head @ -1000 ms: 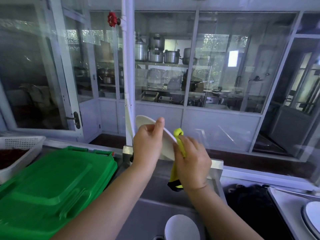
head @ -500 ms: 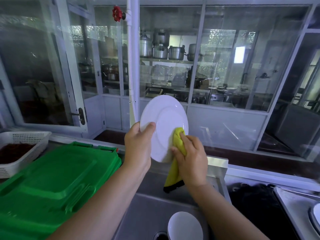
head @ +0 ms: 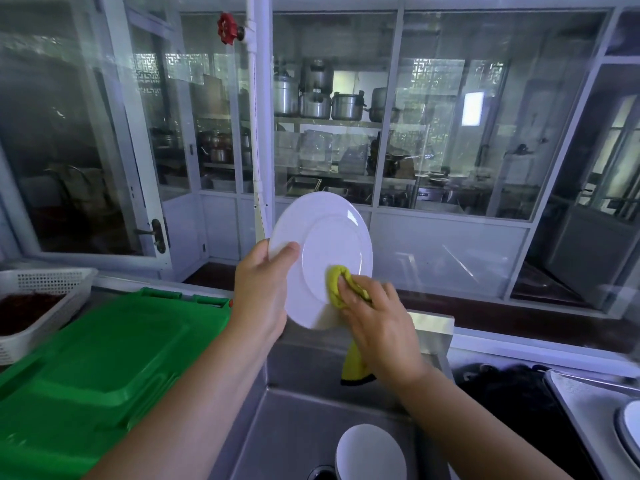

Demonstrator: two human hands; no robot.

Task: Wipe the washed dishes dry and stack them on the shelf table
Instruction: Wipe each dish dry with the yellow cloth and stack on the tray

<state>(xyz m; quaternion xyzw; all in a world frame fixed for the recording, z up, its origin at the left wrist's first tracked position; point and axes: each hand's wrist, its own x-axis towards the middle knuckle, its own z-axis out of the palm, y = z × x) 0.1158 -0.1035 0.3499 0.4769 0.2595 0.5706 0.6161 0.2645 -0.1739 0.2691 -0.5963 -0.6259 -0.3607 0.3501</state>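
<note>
Our left hand (head: 263,289) grips the white plate (head: 320,258) upright by its rim. Our right hand (head: 375,313) pinches the yellow cloth (head: 337,287), pressing it on the plate's face.

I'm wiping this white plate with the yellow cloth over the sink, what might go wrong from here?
1. The left hand has its grip only on the left rim of the plate while the right hand presses the yellow cloth low on it; a slip could drop it onto the white dish in the sink below.
2. The cloth's tail hangs toward the sink and may pick up water, if any is there.
</note>
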